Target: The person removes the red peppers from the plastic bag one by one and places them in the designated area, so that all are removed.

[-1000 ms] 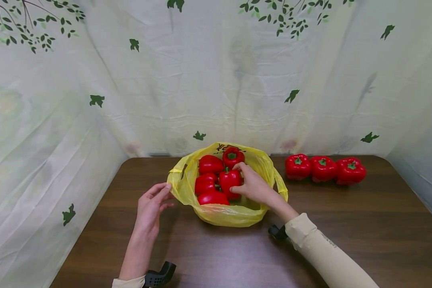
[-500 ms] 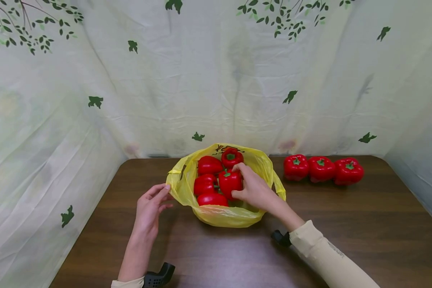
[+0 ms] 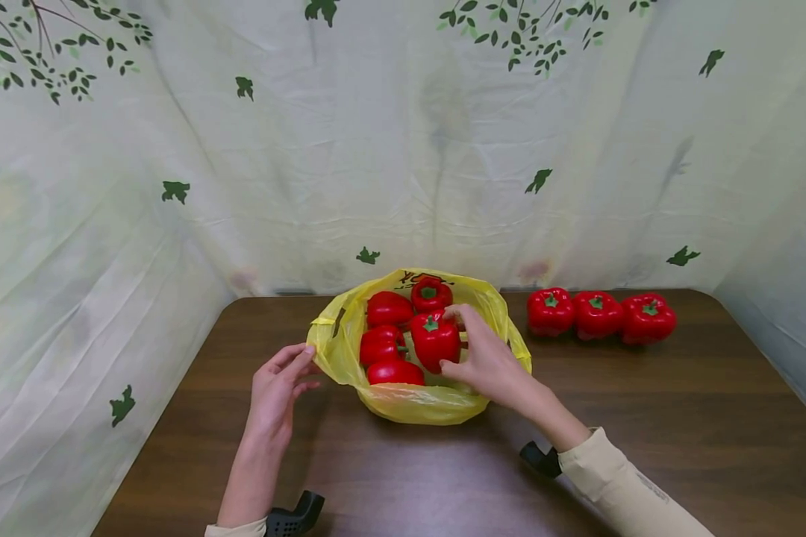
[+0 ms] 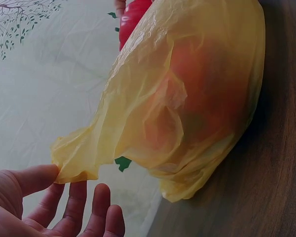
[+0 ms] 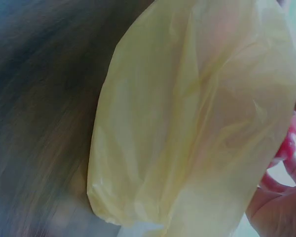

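Observation:
A yellow plastic bag (image 3: 416, 406) stands open-mouthed on the table, with several red bell peppers (image 3: 389, 307) inside. My left hand (image 3: 282, 388) pinches the bag's left edge between thumb and fingers; the left wrist view shows the thumb (image 4: 37, 178) pressing on the thin plastic while the other fingers spread below. Over the bag's mouth, my right hand (image 3: 486, 358) grips one red bell pepper (image 3: 435, 343), its green stem facing up. In the left wrist view this held pepper (image 4: 132, 22) shows above the rim. The bag's wall mostly covers the pepper (image 5: 290, 143) in the right wrist view.
Three more red bell peppers (image 3: 598, 313) sit in a row on the brown wooden table (image 3: 410, 477), right of the bag near the back edge. A pale curtain (image 3: 376, 149) with leaf prints hangs behind the table and along both sides.
My right hand has raised the gripped pepper from among the others and drawn it slightly right. My left hand keeps its pinch on the bag's edge.

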### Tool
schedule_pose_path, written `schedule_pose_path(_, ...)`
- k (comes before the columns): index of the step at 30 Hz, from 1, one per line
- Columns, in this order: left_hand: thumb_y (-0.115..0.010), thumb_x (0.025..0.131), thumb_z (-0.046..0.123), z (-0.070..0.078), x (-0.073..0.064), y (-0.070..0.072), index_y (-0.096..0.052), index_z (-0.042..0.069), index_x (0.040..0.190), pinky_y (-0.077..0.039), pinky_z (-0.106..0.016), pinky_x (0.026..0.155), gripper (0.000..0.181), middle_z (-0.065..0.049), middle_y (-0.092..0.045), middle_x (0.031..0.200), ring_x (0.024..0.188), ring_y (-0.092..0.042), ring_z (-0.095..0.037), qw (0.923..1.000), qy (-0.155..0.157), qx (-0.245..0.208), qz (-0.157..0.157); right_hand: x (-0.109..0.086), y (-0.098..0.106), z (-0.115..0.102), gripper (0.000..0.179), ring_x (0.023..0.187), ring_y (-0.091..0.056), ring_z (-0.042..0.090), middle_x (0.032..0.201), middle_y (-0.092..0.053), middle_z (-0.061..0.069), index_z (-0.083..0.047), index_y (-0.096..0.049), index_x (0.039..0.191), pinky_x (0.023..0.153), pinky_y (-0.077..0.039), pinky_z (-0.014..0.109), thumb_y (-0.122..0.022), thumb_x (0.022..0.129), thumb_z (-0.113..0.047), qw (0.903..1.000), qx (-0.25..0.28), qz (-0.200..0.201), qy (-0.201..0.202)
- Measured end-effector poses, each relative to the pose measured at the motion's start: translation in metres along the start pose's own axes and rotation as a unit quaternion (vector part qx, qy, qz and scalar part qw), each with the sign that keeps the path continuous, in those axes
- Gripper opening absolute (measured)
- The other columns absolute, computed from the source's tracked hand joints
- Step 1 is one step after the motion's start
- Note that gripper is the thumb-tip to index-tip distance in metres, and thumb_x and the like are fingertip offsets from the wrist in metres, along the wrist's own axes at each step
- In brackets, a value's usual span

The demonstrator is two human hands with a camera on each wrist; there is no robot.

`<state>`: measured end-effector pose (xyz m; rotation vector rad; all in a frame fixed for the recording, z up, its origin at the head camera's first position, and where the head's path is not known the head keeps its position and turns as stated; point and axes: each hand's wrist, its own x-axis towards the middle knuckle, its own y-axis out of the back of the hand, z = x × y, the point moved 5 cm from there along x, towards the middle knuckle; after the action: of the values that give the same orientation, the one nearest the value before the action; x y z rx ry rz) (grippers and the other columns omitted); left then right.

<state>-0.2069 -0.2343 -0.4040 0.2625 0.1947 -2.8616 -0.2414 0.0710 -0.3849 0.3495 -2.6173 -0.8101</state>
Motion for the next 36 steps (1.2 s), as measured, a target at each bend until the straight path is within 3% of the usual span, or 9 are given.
schedule_pose_path(6,-0.071,0.093,0.027,0.001,0.000,0.001,-0.069,0.010,0.100,-0.054,-0.032,0.078,0.018,0.000,-0.068,0.094,0.087,-0.065,-0.020,1.0000,-0.001,0.000,0.001,-0.008,0.008,-0.003,0.075,0.116,-0.051,0.021,0.129,-0.048,0.002,-0.013,-0.041,0.136,0.085,-0.055,0.042,-0.083,0.075,-0.004,0.9991,0.012,0.016,0.037)
schedule_pose_path(14,-0.070,0.093,0.027,0.000,-0.001,0.002,-0.068,0.010,0.100,-0.054,-0.032,0.078,0.019,0.000,-0.068,0.094,0.089,-0.065,-0.021,1.0000,0.002,0.002,0.002,-0.016,0.017,-0.005,0.081,0.119,-0.048,0.017,0.134,-0.047,0.003,-0.008,-0.043,0.142,0.086,-0.055,0.036,-0.085,0.072,-0.004,0.9946,-0.032,0.050,0.085)
schedule_pose_path(26,-0.071,0.092,0.028,-0.002,-0.001,0.001,-0.068,0.010,0.100,-0.054,-0.032,0.077,0.020,0.000,-0.069,0.093,0.088,-0.066,-0.021,1.0000,0.002,0.000,0.000,-0.036,0.039,-0.009,0.083,0.124,-0.045,0.016,0.138,-0.043,0.001,-0.012,-0.044,0.140,0.085,-0.055,0.035,-0.084,0.068,0.003,0.9911,-0.017,0.079,0.106)
schedule_pose_path(32,-0.071,0.092,0.029,-0.002,0.000,0.001,-0.068,0.009,0.102,-0.054,-0.032,0.079,0.022,0.000,-0.069,0.094,0.089,-0.065,-0.021,1.0000,0.006,0.002,-0.001,-0.048,0.057,-0.009,0.087,0.123,-0.047,0.017,0.138,-0.044,0.002,-0.013,-0.044,0.140,0.085,-0.055,0.037,-0.086,0.066,0.002,0.9886,-0.042,0.092,0.111)
schedule_pose_path(36,-0.071,0.092,0.028,-0.002,0.000,0.000,-0.068,0.009,0.102,-0.054,-0.033,0.079,0.022,0.000,-0.068,0.095,0.089,-0.065,-0.021,1.0000,0.006,0.003,0.000,-0.056,0.069,-0.006,0.089,0.121,-0.048,0.016,0.138,-0.045,0.001,-0.014,-0.044,0.141,0.086,-0.054,0.028,-0.088,0.065,0.002,0.9869,-0.064,0.098,0.111)
